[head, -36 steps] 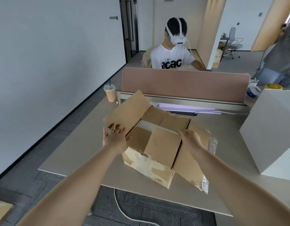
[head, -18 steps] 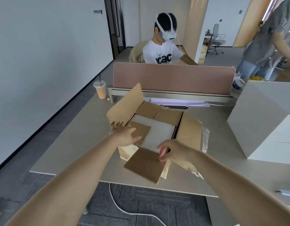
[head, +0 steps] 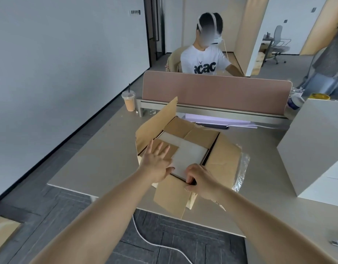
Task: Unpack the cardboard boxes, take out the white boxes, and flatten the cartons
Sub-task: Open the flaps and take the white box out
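A brown cardboard carton point(head: 224, 164) sits open near the front edge of the table point(head: 99, 153), its flaps spread outward. Inside lies a white box point(head: 191, 157), partly covered by small inner cardboard flaps. My left hand point(head: 156, 161) rests flat with fingers spread on the near-left inner flap. My right hand point(head: 200, 180) has its fingers curled over the carton's near edge at the white box's front corner, above the hanging front flap point(head: 172, 197). Whether it grips the box or the carton edge is unclear.
A large white box point(head: 314, 149) stands on the table at the right. An iced drink cup point(head: 129, 101) stands by the pink desk divider point(head: 215, 94), behind which a person sits. A white cable point(head: 154, 244) trails on the floor. Flat cardboard point(head: 2, 233) lies at lower left.
The front flap has been folded down over the table edge, exposing more of the white box. My right hand moved to the near corner of the box; my left hand opened flat.
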A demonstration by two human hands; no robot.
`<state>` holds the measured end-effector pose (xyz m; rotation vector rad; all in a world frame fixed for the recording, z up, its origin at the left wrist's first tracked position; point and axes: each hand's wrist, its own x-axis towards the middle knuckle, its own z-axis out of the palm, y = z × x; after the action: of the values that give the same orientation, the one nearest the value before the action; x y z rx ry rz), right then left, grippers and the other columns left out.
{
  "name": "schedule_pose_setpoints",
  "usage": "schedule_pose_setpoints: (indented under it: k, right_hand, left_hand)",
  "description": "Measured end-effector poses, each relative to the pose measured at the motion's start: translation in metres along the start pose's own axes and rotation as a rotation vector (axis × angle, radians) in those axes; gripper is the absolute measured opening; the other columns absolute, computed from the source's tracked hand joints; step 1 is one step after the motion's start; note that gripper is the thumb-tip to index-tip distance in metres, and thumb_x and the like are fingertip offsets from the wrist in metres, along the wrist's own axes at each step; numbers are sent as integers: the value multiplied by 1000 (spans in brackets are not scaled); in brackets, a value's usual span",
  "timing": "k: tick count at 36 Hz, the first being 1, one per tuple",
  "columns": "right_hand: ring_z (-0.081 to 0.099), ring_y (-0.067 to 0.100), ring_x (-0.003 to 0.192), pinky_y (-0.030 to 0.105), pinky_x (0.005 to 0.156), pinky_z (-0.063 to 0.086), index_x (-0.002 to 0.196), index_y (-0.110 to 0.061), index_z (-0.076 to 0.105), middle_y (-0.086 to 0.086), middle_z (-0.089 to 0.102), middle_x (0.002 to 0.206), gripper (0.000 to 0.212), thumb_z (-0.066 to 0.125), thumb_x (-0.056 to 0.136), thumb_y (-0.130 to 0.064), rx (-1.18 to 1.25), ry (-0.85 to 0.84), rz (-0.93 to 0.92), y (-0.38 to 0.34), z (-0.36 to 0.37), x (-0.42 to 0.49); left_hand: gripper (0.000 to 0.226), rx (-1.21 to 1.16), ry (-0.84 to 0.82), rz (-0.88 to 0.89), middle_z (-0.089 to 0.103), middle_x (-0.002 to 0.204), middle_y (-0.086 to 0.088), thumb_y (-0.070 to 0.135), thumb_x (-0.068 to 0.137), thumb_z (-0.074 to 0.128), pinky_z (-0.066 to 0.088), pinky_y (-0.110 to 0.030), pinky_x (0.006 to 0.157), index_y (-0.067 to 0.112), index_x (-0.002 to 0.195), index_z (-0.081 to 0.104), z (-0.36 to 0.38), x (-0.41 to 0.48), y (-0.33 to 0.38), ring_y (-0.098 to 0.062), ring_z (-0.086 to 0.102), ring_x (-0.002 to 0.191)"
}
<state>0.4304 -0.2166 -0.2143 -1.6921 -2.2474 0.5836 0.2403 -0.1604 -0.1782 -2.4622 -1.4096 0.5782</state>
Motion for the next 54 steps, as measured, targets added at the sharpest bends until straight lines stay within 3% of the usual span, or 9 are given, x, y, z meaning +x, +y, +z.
schedule_pose_setpoints:
  k: [12, 18, 23, 29, 32, 37, 44, 47, 54]
  right_hand:
    - [43, 15, 116, 24, 99, 28, 84, -22, 57, -5, 51, 112, 14, 70, 83, -23, 23, -44, -36, -4, -10, -1]
    - [19, 25, 139, 43, 116, 8, 110, -33, 49, -9, 39, 133, 22, 55, 89, -35, -164, -51, 2, -7, -8, -5]
    - [-7, 24, 148, 54, 116, -11, 144, -40, 28, -10, 5, 161, 46, 39, 99, -33, -293, -192, -53, -11, 0, -4]
    - [-4, 23, 148, 52, 116, -12, 139, -16, 30, 3, 23, 154, 53, 46, 90, -31, -156, -232, 0, -33, 8, 17]
    - [0, 23, 146, 51, 117, -10, 133, -15, 33, 6, 34, 140, 51, 50, 89, -35, -96, -215, 38, -40, 12, 24]
    - [-16, 22, 147, 47, 117, -13, 138, -17, 31, 8, 21, 155, 59, 54, 87, -35, 18, -253, 98, -49, 17, 37]
    - [38, 23, 125, 41, 117, 10, 122, -29, 42, 0, 46, 121, 43, 63, 84, -25, 457, -132, 238, -61, 21, 56]
    - [38, 17, 125, 32, 106, 31, 126, -27, 43, -3, 43, 127, 45, 62, 88, -12, 720, -102, 292, -59, 19, 54]
    - [50, 16, 125, 25, 100, 38, 125, -20, 45, 1, 51, 139, 43, 59, 90, 0, 966, 0, 369, -48, 13, 50]
  left_hand:
    - [45, 282, 177, -81, -7, 160, -16, 35, 98, 36, -31, -63, 99, 19, 140, 40, -19, -25, 19, -40, -15, 145]
    - [59, 409, 142, -150, -22, 157, -15, 38, 102, 24, -24, -61, 106, 14, 153, 12, -15, -40, 10, -39, -27, 141]
    - [50, 233, 139, -151, -19, 159, -10, 33, 102, 27, -18, -59, 111, 13, 148, 29, -11, -50, 3, -33, -23, 144]
    - [47, -9, 103, -223, -12, 161, -6, 41, 97, 39, -16, -57, 114, 16, 137, 39, -9, -55, 6, -28, -15, 147]
    - [54, 52, 21, -185, -15, 160, -3, 49, 99, 30, -22, -57, 110, 23, 146, 30, -4, -57, -3, -28, -19, 146]
    - [61, 124, -19, -266, -21, 158, -6, 48, 101, 24, -29, -60, 103, 29, 154, 4, 6, -50, -26, -28, -27, 143]
    - [65, -182, -75, -397, -10, 161, 2, 57, 99, 7, -19, -57, 110, 25, 155, -2, 20, -43, -58, -27, -18, 146]
    - [65, -485, -120, -454, -2, 162, 8, 56, 99, 7, -12, -54, 115, 24, 155, 0, 27, -37, -70, -27, -14, 148]
    - [67, -950, -17, -462, 1, 162, 6, 61, 97, 7, 4, -52, 119, 27, 155, 6, 33, -16, -86, -26, 3, 149]
